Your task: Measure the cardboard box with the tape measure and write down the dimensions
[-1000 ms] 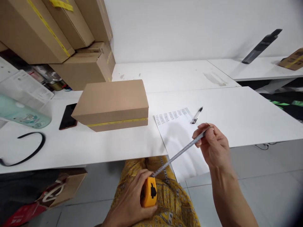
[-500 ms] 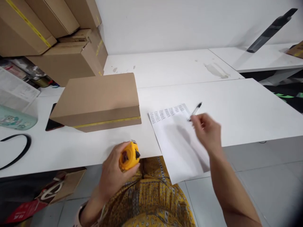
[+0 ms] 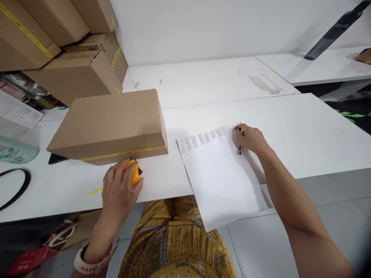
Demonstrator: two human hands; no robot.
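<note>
My left hand (image 3: 120, 185) is wrapped round a yellow tape measure (image 3: 135, 173) at the front of the white table, just before a closed cardboard box (image 3: 116, 119). A short yellow strip (image 3: 95, 191), which looks like the tape's blade, sticks out to the left of that hand. Over the upper right edge of a paper sheet (image 3: 217, 181), my right hand (image 3: 251, 137) pinches a pen (image 3: 239, 150). Its fingers cover the pen's middle. Columns of small handwriting run along the sheet's top, and its lower end hangs past the table edge.
Cardboard boxes (image 3: 72, 73) are stacked at the back left. A mint-green bottle (image 3: 17, 150) and a black band (image 3: 24, 189) lie at the left. A dark, slanted object (image 3: 327, 36) stands at the far right. Below the table is a paper bag (image 3: 78, 231).
My left hand has moved left with the tape measure and turned over it, and a yellow strip now shows. My right hand has shifted up and closed on the pen.
</note>
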